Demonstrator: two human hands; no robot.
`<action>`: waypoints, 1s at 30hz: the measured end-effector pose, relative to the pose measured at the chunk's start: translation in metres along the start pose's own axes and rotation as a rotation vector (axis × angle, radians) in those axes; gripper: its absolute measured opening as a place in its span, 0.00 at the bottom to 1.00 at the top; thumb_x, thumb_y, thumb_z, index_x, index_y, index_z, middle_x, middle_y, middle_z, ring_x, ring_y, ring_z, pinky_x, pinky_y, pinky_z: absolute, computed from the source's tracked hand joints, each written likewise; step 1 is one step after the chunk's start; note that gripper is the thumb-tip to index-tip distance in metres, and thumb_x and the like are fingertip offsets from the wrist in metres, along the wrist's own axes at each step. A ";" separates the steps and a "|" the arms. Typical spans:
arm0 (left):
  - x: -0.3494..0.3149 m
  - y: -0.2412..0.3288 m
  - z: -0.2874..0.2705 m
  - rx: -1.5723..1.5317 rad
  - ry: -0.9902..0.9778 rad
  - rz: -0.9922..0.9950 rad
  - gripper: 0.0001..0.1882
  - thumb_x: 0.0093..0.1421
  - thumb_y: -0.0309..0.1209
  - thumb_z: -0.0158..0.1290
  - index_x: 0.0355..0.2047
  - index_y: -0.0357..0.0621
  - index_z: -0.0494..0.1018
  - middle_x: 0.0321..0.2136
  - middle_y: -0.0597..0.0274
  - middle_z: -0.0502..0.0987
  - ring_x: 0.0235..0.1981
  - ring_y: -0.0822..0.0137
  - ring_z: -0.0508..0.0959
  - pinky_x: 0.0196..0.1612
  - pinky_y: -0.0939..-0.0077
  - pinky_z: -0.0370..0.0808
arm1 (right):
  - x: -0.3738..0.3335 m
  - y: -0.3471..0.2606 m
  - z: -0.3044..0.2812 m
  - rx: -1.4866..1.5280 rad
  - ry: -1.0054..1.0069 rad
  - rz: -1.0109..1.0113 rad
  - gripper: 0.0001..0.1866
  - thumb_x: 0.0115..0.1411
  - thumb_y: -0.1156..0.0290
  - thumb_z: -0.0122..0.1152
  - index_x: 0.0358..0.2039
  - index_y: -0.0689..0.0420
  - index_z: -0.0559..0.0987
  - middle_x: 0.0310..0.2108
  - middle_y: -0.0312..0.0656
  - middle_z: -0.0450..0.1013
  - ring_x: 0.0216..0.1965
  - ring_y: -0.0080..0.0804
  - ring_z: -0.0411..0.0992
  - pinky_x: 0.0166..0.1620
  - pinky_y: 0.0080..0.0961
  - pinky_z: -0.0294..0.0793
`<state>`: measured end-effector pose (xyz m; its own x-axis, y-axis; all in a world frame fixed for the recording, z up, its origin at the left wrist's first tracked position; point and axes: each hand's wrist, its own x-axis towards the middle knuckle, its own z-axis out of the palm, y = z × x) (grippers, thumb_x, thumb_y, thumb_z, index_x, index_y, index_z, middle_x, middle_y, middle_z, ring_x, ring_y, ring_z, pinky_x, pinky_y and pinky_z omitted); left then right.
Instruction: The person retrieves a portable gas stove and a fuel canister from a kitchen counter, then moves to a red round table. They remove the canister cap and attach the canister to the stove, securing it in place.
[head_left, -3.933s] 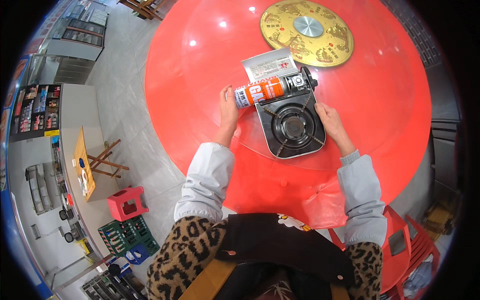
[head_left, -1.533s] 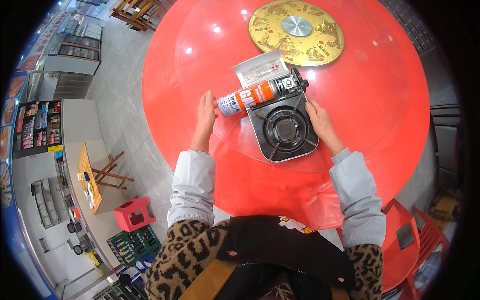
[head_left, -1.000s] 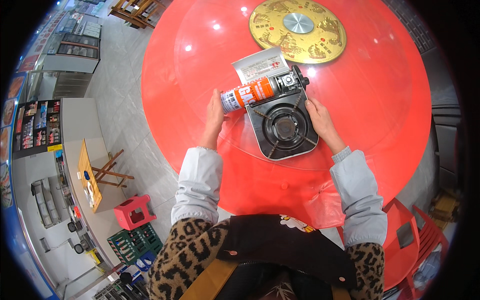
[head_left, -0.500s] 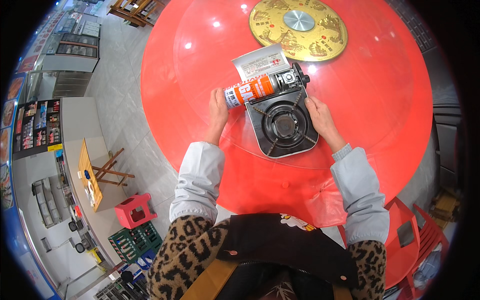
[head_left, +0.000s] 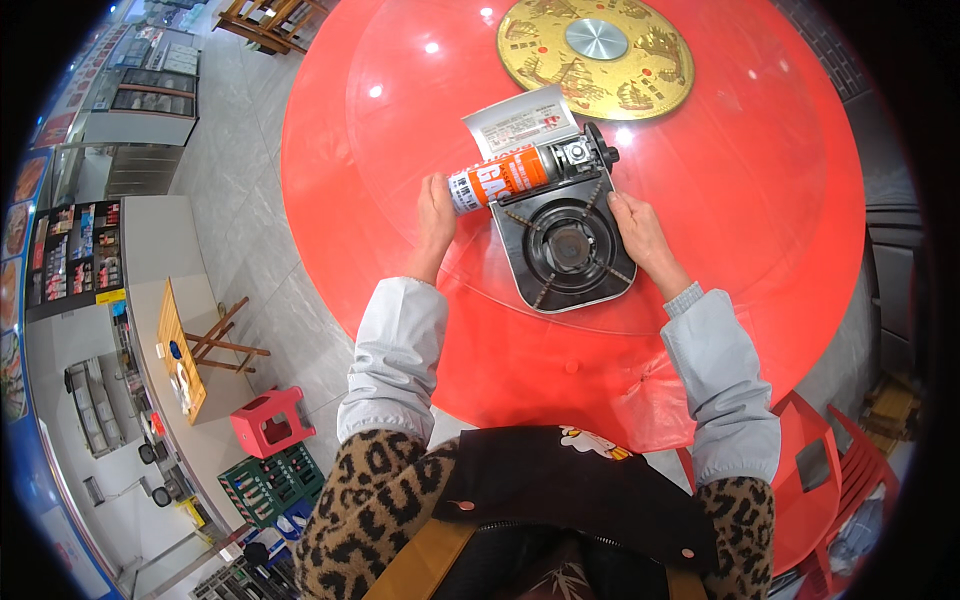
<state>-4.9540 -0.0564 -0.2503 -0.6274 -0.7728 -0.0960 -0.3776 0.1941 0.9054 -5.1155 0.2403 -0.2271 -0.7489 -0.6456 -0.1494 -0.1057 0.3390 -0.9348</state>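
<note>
Near side first: dark apron (head_left: 590,480), then both pale sleeves (head_left: 395,345) reaching over the red surface (head_left: 370,220).

Stove (head_left: 565,245) looks flat on it, burner up. Right hand (head_left: 643,237) has its thumb on the stove's right edge, other fingers mostly hidden; reads as a grip on the rim. I'd use that hand purely as the anchor. If the stove slides, any push from the other side is wasted.

Left hand (head_left: 436,217) is touching the blunt end of the gas can (head_left: 500,180). How tightly it's closed, can't tell from here. Can lies along the far side of the stove, tail sticking out past the left edge, nose toward the metal valve block (head_left: 576,154). Whether the nose is seated: can't tell either.

My take: sight the can along the valve block first, then push from the tail, straight down its length. A sideways lean out at that tail could cock the nose. Steady light pressure beats a shove. If it binds, back off and realign, don't force it. Hands off the black knob (head_left: 611,155) while the can is being handled.

Behind the can, silver lid (head_left: 522,122) is flipped up, so there's access from above. Just past that, gold disc (head_left: 600,82) on the same surface; mind the lid against it if the stove shifts.
</note>
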 end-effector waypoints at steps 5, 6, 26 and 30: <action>0.001 0.001 0.003 -0.044 0.009 -0.020 0.22 0.69 0.44 0.38 0.40 0.34 0.69 0.32 0.52 0.74 0.36 0.64 0.73 0.43 0.67 0.69 | -0.002 -0.001 0.001 0.013 0.020 -0.009 0.22 0.69 0.58 0.45 0.47 0.65 0.76 0.31 0.57 0.76 0.34 0.38 0.75 0.41 0.33 0.72; 0.001 0.001 0.004 -0.037 0.015 -0.028 0.22 0.69 0.44 0.38 0.40 0.34 0.69 0.32 0.53 0.74 0.36 0.64 0.73 0.42 0.67 0.69 | -0.003 -0.001 0.001 0.006 0.017 0.000 0.22 0.69 0.58 0.45 0.47 0.66 0.76 0.31 0.57 0.76 0.34 0.38 0.75 0.41 0.33 0.72; 0.001 0.034 -0.018 -0.220 0.017 -0.176 0.38 0.65 0.60 0.37 0.60 0.38 0.61 0.52 0.48 0.71 0.43 0.62 0.74 0.35 0.68 0.75 | -0.001 0.009 0.002 0.021 0.061 0.030 0.26 0.67 0.56 0.48 0.52 0.69 0.73 0.44 0.61 0.75 0.48 0.47 0.75 0.51 0.33 0.71; 0.004 0.034 -0.020 -0.180 -0.018 -0.176 0.38 0.66 0.59 0.36 0.60 0.36 0.62 0.51 0.47 0.71 0.43 0.62 0.74 0.36 0.69 0.75 | -0.002 0.007 0.002 0.038 0.052 0.031 0.26 0.67 0.56 0.47 0.52 0.68 0.73 0.44 0.61 0.76 0.48 0.47 0.75 0.51 0.33 0.71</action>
<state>-4.9556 -0.0649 -0.2118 -0.5749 -0.7741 -0.2649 -0.3559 -0.0550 0.9329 -5.1136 0.2427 -0.2336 -0.7847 -0.5982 -0.1626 -0.0575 0.3313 -0.9418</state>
